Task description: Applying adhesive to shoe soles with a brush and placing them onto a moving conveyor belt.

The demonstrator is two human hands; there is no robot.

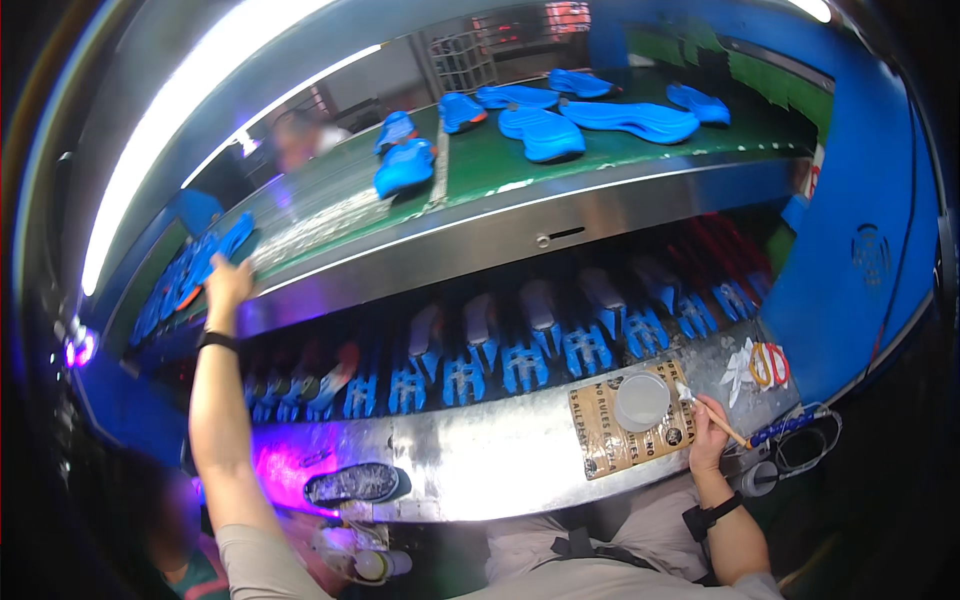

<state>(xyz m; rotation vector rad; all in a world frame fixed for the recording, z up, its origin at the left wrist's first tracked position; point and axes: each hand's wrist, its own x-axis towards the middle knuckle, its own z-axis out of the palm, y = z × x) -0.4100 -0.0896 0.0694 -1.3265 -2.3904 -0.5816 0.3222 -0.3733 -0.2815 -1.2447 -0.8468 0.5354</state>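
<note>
My left hand [229, 282] is stretched far out to the left end of the green conveyor belt. Its fingers are closed on the near end of a blue shoe sole [236, 236], beside several more blue soles [178, 275]. In my right hand [708, 436], low on the right, is a brush [735, 430] with a wooden handle, its pale bristles pointing up and left. The brush head is beside a round white tub [642, 402], which stands on a printed cardboard sheet [598, 458] on the metal bench.
Several blue soles [540, 133] lie across the belt [475, 170]. Under it runs a row of blue holders [524, 368]. A dark shoe [352, 484] lies on the bench [480, 470] in purple light. Orange-handled scissors [769, 364] lie right. People are at the left and beyond the belt.
</note>
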